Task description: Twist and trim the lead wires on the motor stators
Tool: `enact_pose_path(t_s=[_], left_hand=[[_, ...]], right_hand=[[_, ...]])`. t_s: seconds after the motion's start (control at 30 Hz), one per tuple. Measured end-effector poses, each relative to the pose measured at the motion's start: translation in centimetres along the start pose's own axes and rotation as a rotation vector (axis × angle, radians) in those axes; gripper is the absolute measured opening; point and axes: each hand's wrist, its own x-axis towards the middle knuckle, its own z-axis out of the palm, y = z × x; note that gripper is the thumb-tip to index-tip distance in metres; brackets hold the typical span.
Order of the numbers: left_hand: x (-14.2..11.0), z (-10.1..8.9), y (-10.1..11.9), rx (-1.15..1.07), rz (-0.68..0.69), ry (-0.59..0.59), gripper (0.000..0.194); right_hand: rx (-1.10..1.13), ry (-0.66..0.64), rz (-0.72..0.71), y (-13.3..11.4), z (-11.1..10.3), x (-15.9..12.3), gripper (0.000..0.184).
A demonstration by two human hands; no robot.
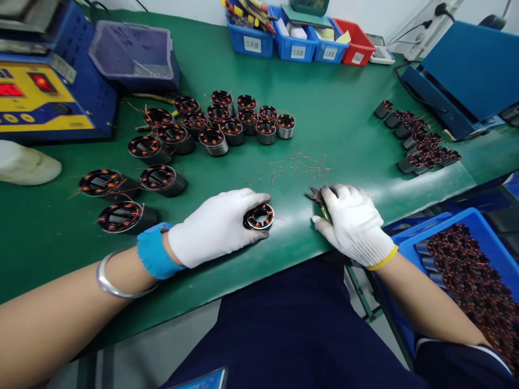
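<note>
My left hand (pixel 223 226), in a white glove, is closed around a stator (pixel 256 223) with copper windings, its ring-shaped end facing up toward me. The thumb and fingers grip it from the left, close to the table's front edge. To the right, my gloved right hand (pixel 352 219) is wrapped over wire cutters (pixel 325 212) with green handles. Their dark jaws point away to the left, apart from the stator. Beyond both hands, thin copper wire clippings (pixel 306 162) lie scattered on the green tabletop (pixel 336 119).
Several wound stators (pixel 232 131) stand at the left and middle, with another group (pixel 421 143) at the right. A blue crate (pixel 480 216) full of stators sits low right. A yellow-fronted machine (pixel 40 97), purple bin (pixel 133 81), tool bins (pixel 298 51) and blue box (pixel 470 75) line the back.
</note>
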Motion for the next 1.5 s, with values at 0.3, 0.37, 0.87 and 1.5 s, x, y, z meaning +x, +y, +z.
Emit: enact_pose_path(t_s=[0.3,0.37,0.87,1.5], left_hand=[[0.0,-0.4,0.5,-0.003,-0.121,-0.014,0.043],[-0.2,-0.4,0.8,0.086,-0.166,-0.010,0.042],[0.0,-2.1,0.0,-0.391,-0.114,-0.410,0.028],[-0.7,0.2,3.0,-0.859,-0.278,0.029,0.047]], right_hand=[[0.485,0.086,-0.306,-5.5,1.3,2.0,0.080],[0.495,0.084,-0.320,-6.1,2.0,2.5,0.077],[0.646,0.237,-0.122,-6.6,4.0,2.2,0.048],[0.885,0.379,-0.160,-6.4,3.4,0.7,0.055]])
